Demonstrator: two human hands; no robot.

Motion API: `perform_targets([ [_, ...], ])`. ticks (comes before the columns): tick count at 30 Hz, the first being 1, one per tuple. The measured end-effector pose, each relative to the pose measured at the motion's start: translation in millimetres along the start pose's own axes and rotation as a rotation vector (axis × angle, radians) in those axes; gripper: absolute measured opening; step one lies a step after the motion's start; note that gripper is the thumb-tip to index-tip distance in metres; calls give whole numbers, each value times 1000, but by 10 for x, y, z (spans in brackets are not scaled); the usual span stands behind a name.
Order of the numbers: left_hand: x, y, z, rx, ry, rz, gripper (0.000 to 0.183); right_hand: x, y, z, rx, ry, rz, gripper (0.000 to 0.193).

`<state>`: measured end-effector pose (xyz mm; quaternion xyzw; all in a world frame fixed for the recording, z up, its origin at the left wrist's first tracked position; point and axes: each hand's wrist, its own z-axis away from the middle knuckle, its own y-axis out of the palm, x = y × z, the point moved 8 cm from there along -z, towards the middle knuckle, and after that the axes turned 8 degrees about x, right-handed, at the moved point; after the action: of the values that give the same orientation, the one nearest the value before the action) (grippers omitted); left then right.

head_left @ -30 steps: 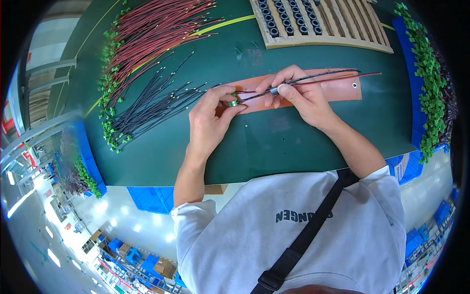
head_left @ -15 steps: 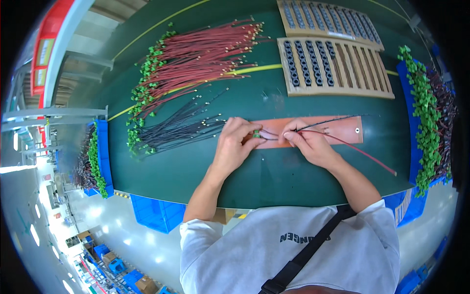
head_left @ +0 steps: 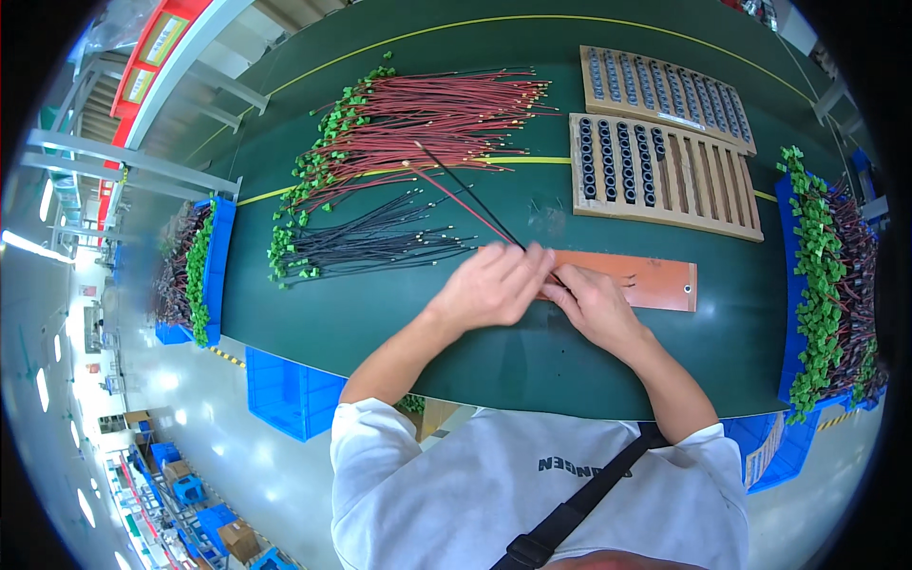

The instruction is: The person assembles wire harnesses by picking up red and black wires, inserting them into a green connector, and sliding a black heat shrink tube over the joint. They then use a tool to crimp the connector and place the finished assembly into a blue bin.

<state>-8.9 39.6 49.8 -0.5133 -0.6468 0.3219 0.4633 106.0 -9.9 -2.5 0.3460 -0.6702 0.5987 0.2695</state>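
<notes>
both hands meet in the head view at the middle of the table, fingers bent and tips close together. the left hand [head_left: 499, 283] grips a black wire [head_left: 483, 202] and a red wire [head_left: 446, 193], which run out past its fingertips to the upper left, free ends above the table [head_left: 456, 366]. the right hand [head_left: 594, 302] is closed around a dark strand [head_left: 559, 279] just beside the left fingertips; the fingers hide most of it. under the hands lies an orange-brown strip [head_left: 665, 285] with a small round eyelet near its right end.

to the left on the green surface, black wires with green connectors [head_left: 370, 239] lie in a loose fan, and behind them a larger spread of red wires with green connectors [head_left: 427, 109]. at the upper right a slotted tray [head_left: 708, 195] has its left slots filled with dark ring-shaped parts; a second tray [head_left: 684, 119], filled with greyer parts, touches its far edge. blue bins of green-ended wires stand at the left [head_left: 220, 266] and right [head_left: 787, 304] ends.
</notes>
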Motion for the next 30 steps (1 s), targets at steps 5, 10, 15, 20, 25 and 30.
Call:
perform_targets([
  [5,579,-30,144,-22,-123,-78,42,-17,-31,29,-5,-6,-80,16],
  [10,1022,-49,432,29,-238,-158,39,-81,17,24,-3,-12,-138,13],
  [15,1183,-81,568,121,-409,59,33,-110,-142,50,-61,81,-158,17],
  [20,865,225,732,-40,-911,1526,9,-490,35,83,9,326,-570,26],
  [25,217,471,424,-76,-940,1961,12,-535,118,62,29,413,-981,32],
  [30,121,666,384,-128,-890,1828,17,-535,110,50,38,407,-1016,32],
])
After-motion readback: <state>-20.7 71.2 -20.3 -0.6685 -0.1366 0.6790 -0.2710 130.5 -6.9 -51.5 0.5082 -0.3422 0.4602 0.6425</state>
